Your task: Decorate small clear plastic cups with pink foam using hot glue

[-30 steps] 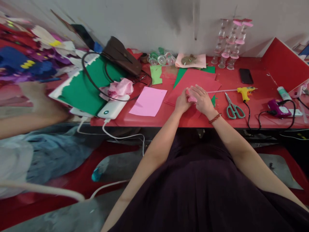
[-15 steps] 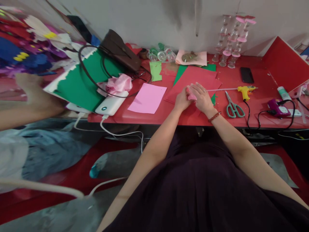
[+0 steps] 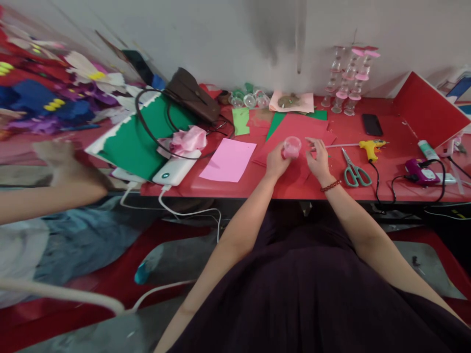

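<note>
My left hand (image 3: 276, 161) is wrapped round a small clear plastic cup (image 3: 293, 143) with a pinkish look, held above red sheets of paper. Just right of the cup, my right hand (image 3: 318, 160) is apart from it, fingers loosely bent and spread, with nothing visible in them. A red bead bracelet (image 3: 330, 186) circles my right wrist. Red paper (image 3: 300, 126) lies under and behind both hands. Scissors (image 3: 355, 170) with grey-green handles and a yellow glue gun (image 3: 372, 149) lie to the right. To the left is a pink paper sheet (image 3: 228, 160).
Strings of joined clear cups (image 3: 346, 86) stand by the wall. A black phone (image 3: 372, 124), a purple adapter (image 3: 422, 172) and a red board (image 3: 430, 110) are on the right. A white power bank (image 3: 176, 170) and green board (image 3: 147, 135) lie left, near another person's arm (image 3: 51, 201).
My right hand has come off the cup and moved right, its fingers parting. The cup now shows in my left hand. The camera view has tilted up slightly.
</note>
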Available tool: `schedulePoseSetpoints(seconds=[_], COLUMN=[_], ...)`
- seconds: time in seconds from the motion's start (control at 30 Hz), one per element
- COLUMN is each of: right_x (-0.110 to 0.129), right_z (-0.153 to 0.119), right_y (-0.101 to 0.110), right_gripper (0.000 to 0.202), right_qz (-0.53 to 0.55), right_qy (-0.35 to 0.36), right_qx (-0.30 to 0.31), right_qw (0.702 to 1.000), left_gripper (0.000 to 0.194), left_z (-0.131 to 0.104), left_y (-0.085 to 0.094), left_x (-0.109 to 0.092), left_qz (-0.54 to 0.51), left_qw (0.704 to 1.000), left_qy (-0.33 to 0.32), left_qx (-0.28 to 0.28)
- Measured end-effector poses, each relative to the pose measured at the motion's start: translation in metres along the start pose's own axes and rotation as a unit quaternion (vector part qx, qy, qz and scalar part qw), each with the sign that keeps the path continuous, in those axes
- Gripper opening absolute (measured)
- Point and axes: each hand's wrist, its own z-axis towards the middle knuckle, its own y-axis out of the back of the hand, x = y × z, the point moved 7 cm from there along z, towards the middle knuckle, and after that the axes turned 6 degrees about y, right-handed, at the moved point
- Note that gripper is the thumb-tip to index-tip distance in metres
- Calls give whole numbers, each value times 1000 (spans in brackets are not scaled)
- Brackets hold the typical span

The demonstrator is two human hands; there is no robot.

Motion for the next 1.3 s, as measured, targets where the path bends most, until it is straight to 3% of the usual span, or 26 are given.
schedulePoseSetpoints(seconds=[0.13,0.37,0.6,1.0,1.1,1.23,1.3], right_x=[-2,4,7,-1,5,16,18], right_z=[1,1,2,0,-3,-15,-22], right_y=[1,5,8,1,14,58,80], right_gripper=[22,22,18,24,30,30,27], right_qz=[41,67,65,96,88,45,-26], right_qy=[-31,-56,-45,-91,-96,-75,-55], right_qx=[-21,-24,-28,-43,-69,-113,-90], right_qw=[998,996,997,990,989,990,994], left_gripper=[40,39,41,39,43,56,65], left_z=[-1,-1,-1,-5,-2,1,2], left_y=[4,6,-1,0,2,10,12], left_x=[-6,-9,-8,-10,1,13,16], left_qz=[24,49,54,39,-5,-68,-67], left_qw=[999,997,997,999,1000,993,991], left_qy=[-27,-54,-63,-24,18,53,63], left_qx=[-20,-29,-2,16,-8,-79,-97])
